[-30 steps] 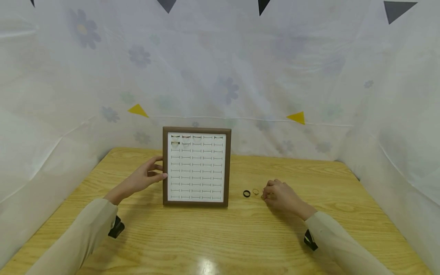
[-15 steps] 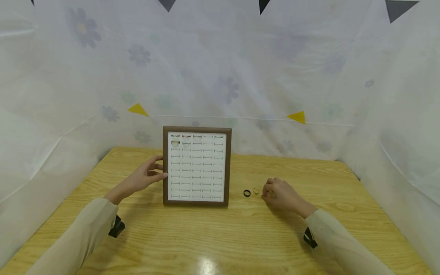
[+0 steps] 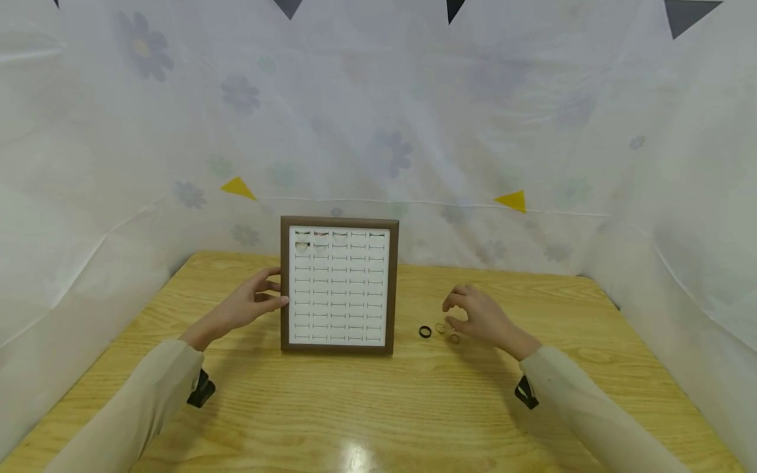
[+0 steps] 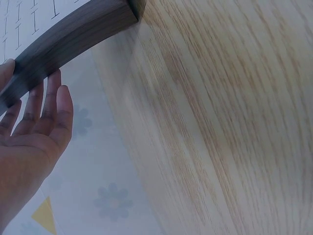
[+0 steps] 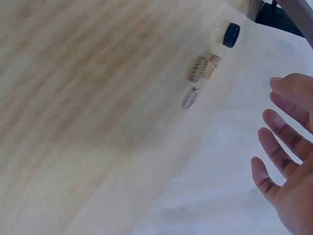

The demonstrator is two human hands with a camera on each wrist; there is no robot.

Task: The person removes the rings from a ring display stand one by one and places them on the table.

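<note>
My left hand [image 3: 245, 307] rests spread against the ring display board [image 3: 339, 287]; right of the board, my right hand [image 3: 480, 318] hovers with fingers loosely spread above the rings [image 3: 440, 330].

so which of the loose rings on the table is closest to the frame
The black ring: dark and thick, it lies leftmost of the group, nearest the wooden frame. The gold ring and the other ring sit nearer the right hand.

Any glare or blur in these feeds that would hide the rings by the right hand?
Head view: sharp, with one glare spot on the table near the front edge, well away from the rings. Right wrist view: motion-blurred, the rings smeared but countable beside the right hand. Left wrist view: wood grain soft, the frame clear.
</note>
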